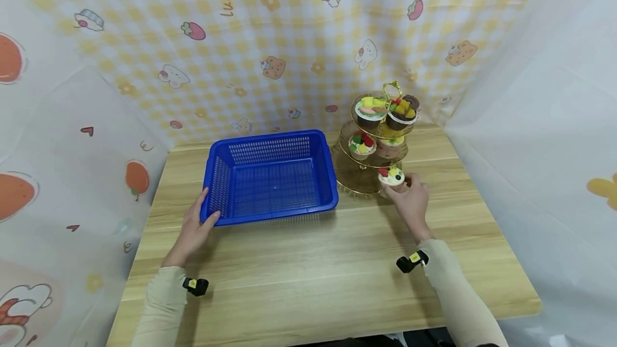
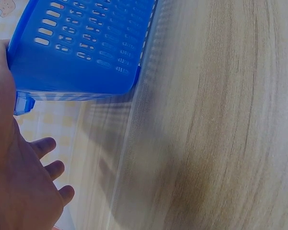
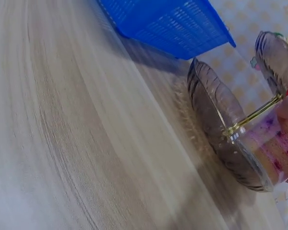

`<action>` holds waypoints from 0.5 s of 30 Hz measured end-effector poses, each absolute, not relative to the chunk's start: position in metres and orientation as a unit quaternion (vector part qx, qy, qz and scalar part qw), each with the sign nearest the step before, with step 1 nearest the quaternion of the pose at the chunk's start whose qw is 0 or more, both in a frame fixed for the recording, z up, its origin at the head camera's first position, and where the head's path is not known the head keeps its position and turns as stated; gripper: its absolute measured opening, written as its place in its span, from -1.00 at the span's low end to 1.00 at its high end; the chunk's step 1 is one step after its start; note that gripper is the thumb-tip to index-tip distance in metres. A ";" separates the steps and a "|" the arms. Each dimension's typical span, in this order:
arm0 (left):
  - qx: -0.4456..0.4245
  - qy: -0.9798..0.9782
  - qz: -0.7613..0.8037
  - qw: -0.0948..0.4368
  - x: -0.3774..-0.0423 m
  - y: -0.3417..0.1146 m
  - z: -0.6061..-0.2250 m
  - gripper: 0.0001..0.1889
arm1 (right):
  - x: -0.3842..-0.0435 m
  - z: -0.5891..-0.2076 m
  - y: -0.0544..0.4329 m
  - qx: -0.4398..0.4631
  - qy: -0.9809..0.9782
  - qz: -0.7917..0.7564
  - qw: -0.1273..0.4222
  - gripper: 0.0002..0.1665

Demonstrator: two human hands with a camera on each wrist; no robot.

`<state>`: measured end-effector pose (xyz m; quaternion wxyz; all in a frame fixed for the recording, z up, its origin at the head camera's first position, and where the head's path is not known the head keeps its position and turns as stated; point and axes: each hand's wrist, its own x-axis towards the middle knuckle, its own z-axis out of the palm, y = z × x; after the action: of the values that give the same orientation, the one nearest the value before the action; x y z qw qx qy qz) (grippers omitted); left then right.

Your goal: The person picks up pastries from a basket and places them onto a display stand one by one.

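Observation:
A blue plastic basket (image 1: 275, 186) sits on the table, its inside bare. At its front left corner my left hand (image 1: 194, 232) pinches the rim between thumb and forefinger; the other fingers (image 2: 54, 170) hang free in the left wrist view. My right hand (image 1: 412, 201) grips a toy cupcake (image 1: 391, 176) with white cream and fruit pieces, at the front right of the bottom tier of a three-tier cake stand (image 1: 354, 175). Its purple-patterned cup (image 3: 273, 146) appears in the right wrist view, right at the plate; whether they touch I cannot tell.
Two cupcakes with fruit, one green-topped (image 1: 371, 108) and one dark (image 1: 401, 114), stand on the top tier. Two more, a red-and-green-topped one (image 1: 361, 145) and a brown one (image 1: 391, 149), stand on the middle tier. A checked cloth (image 1: 217, 90) hangs behind the wooden table (image 1: 308, 283).

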<state>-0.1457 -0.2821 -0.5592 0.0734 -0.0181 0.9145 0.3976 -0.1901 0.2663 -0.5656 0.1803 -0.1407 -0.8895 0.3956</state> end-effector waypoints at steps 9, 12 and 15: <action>-0.021 0.914 0.398 0.077 -0.145 -0.282 -0.558 -0.19 | -0.205 -0.575 0.264 -0.133 -0.878 0.421 0.185 -0.22; -0.020 0.914 0.397 0.078 -0.145 -0.281 -0.558 -0.19 | -0.210 -0.578 0.262 -0.129 -0.874 0.425 0.194 -0.21; -0.021 0.914 0.398 0.076 -0.145 -0.281 -0.557 -0.19 | -0.214 -0.580 0.261 -0.122 -0.872 0.429 0.203 -0.21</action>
<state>-0.1446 -0.2809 -0.5569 0.0762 -0.0211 0.9138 0.3983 -0.2139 0.2608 -0.5802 0.2030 -0.1215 -0.8716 0.4293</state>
